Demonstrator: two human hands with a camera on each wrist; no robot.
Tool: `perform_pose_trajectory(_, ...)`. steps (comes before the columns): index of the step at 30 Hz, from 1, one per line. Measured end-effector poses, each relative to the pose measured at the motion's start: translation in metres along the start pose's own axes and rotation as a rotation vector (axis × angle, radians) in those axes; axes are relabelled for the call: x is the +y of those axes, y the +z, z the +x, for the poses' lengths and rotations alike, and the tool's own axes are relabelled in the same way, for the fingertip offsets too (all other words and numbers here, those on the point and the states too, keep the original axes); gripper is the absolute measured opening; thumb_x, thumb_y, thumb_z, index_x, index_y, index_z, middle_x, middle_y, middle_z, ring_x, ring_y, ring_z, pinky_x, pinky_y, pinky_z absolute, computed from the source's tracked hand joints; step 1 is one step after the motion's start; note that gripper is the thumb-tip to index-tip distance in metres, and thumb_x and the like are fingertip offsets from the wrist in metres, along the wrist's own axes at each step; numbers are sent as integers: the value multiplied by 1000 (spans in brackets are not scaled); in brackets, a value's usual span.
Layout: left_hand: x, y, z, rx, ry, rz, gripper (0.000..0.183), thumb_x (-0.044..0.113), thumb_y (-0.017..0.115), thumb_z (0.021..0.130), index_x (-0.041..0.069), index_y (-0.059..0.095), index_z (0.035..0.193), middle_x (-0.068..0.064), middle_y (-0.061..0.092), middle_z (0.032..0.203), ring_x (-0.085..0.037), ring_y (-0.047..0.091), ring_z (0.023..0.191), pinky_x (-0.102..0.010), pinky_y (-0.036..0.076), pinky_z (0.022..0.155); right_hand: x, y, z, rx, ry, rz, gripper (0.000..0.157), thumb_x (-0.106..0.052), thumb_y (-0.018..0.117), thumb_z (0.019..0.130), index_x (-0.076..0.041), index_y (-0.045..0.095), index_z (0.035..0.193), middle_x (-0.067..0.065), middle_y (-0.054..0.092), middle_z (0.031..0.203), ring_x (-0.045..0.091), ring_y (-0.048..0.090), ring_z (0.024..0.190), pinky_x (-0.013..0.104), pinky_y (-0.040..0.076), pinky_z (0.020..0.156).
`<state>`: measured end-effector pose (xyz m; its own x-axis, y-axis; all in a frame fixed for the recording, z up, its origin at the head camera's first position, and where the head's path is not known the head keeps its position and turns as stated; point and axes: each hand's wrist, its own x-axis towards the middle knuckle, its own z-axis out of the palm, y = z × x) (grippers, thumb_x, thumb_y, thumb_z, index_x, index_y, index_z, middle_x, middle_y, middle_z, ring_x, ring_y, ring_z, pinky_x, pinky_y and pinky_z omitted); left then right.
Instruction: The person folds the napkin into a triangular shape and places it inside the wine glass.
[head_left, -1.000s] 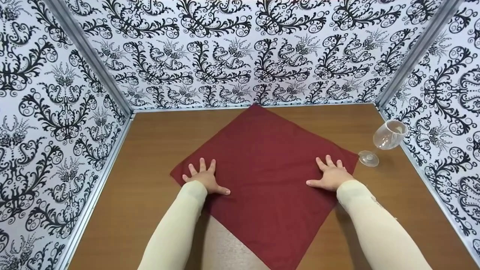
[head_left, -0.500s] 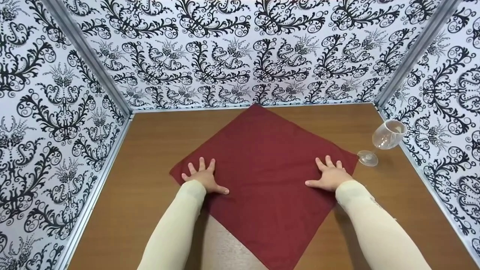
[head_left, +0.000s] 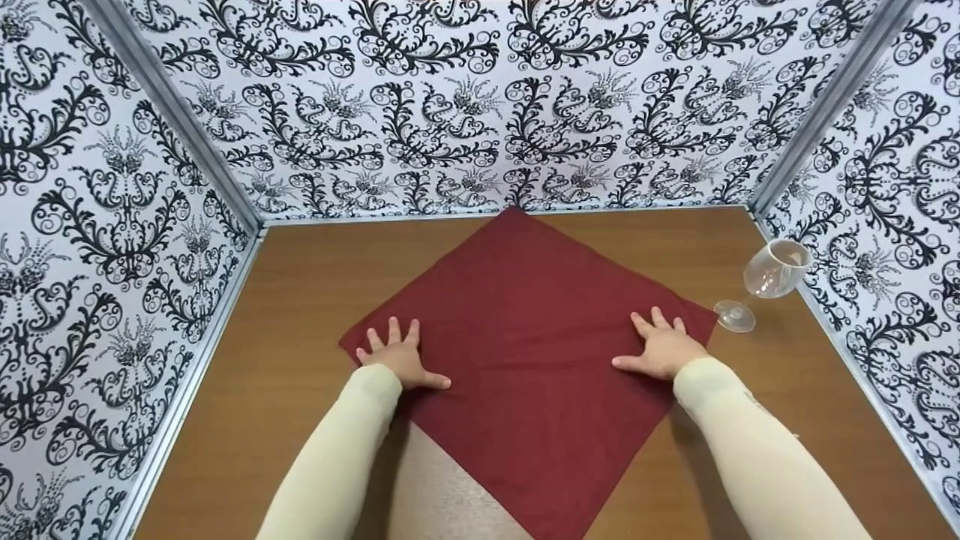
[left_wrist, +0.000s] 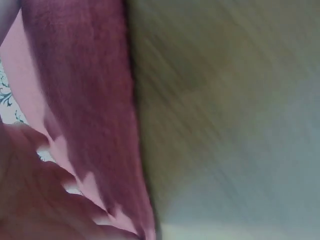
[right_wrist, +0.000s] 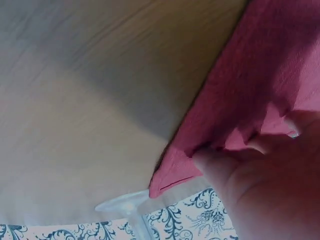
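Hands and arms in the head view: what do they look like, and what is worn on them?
The left sleeve and right sleeve are cream, long and fairly close-fitting, ending at the wrists. A faint rough line, perhaps a seam, edges the right one. The left hand and right hand are ungloved. No cables show.

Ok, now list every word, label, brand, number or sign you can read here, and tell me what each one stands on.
None: no readable text in any view.
The red cloth, wine glass and wooden table show no lettering.
The patterned walls bear black scrollwork, not writing.
Too small to make out: a faint mark along the outer edge of the right sleeve.
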<state>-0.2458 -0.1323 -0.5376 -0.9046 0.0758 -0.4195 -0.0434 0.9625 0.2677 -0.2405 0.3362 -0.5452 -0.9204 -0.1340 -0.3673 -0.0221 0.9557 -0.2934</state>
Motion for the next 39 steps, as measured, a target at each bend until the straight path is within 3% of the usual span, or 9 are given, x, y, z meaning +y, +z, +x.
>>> perform_pose_trajectory(7, -5, -3, -5, 2, 6, -16, 135, 71, 86, 71, 20, 11, 171, -21, -4, 177, -62, -6, 157, -80, 10, 122, 12, -2, -3, -29, 16, 0, 123, -80, 64, 86, -3, 15, 168, 40, -1, 169, 74, -2, 148, 85, 17, 115)
perform_pose_trajectory(19, -5, -4, -6, -2, 2, -26, 134, 69, 87, 72, 21, 10, 171, -19, -4, 178, -61, -6, 157, -80, 8, 122, 14, 4, -3, -27, 17, 5, 126, -82, 63, 84, -2, 13, 168, 40, -1, 169, 75, -3, 147, 85, 15, 115)
perform_pose_trajectory(32, -15, 4, 16, -45, -21, -15, 142, 72, 88, 68, 26, 3, 171, -14, -14, 177, -58, -15, 158, -81, 4, 121, 9, 2, -5, -28, 26, -14, 123, -81, 62, 87, -2, 13, 168, 41, -1, 168, 77, -2, 146, 83, 20, 116)
perform_pose_trajectory(39, -15, 2, 15, -25, -9, -16, 141, 71, 88, 68, 24, 5, 171, -15, -11, 178, -59, -13, 158, -81, 3, 121, 9, 0, -5, -29, 26, -8, 124, -80, 62, 87, -2, 11, 168, 41, -3, 168, 76, -3, 146, 83, 18, 116)
